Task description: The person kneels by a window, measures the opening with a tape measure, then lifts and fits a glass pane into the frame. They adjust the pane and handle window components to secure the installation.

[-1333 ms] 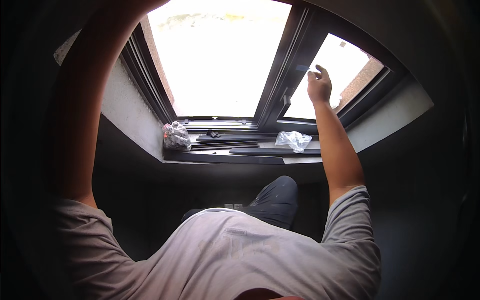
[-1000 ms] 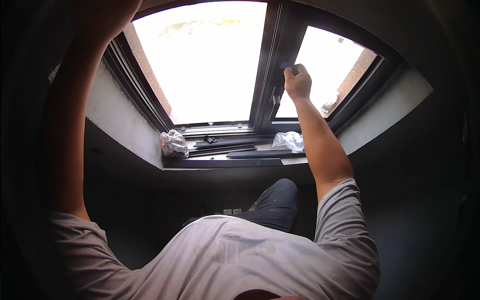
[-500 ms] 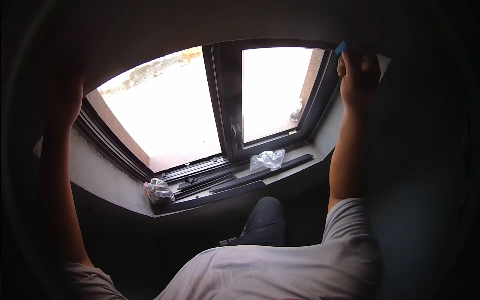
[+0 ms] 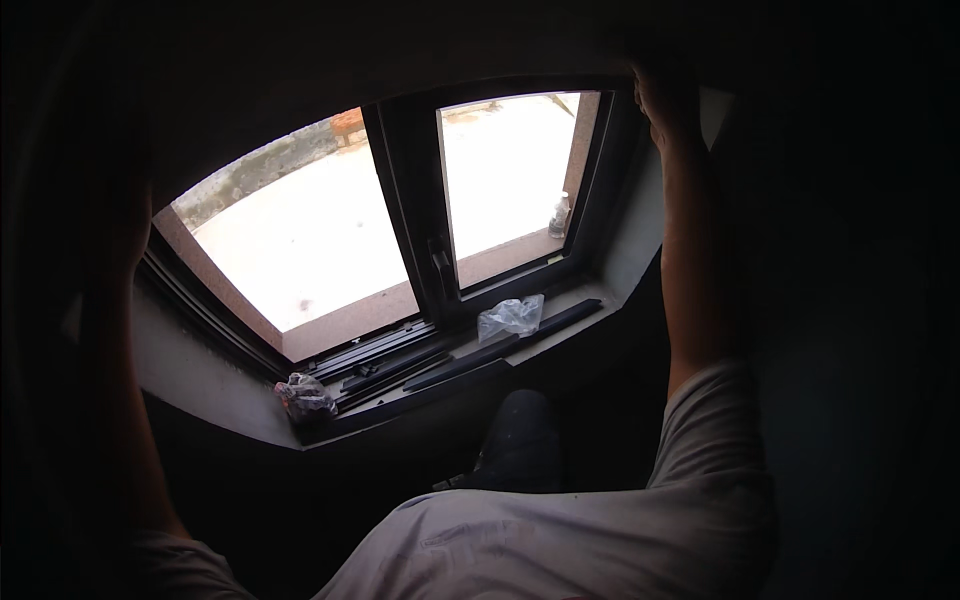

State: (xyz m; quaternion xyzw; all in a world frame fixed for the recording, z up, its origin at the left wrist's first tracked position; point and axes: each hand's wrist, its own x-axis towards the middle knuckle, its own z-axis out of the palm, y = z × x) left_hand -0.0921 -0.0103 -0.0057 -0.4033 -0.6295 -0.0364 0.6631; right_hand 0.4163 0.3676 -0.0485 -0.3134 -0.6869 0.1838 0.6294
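Observation:
Both my arms are raised on either side of a dark-framed window (image 4: 395, 215). My right hand (image 4: 668, 105) is up by the window's upper right corner, its fingers curled in shadow. Whatever it grips is hidden from view. My left hand (image 4: 118, 215) is lifted beside the window's left edge, sunk in darkness, so its fingers cannot be made out.
On the sill lie several dark strips (image 4: 480, 358), a clear plastic bag (image 4: 511, 317) and a crumpled bag with contents (image 4: 304, 397). A window handle (image 4: 439, 257) sits on the middle frame. Outside stands a clear bottle (image 4: 559, 215). My knee (image 4: 520, 430) is below the sill.
The view has shifted, with the window now further left. My right hand has moved left and up towards the frame's corner. The small blue piece at its fingertips is out of sight.

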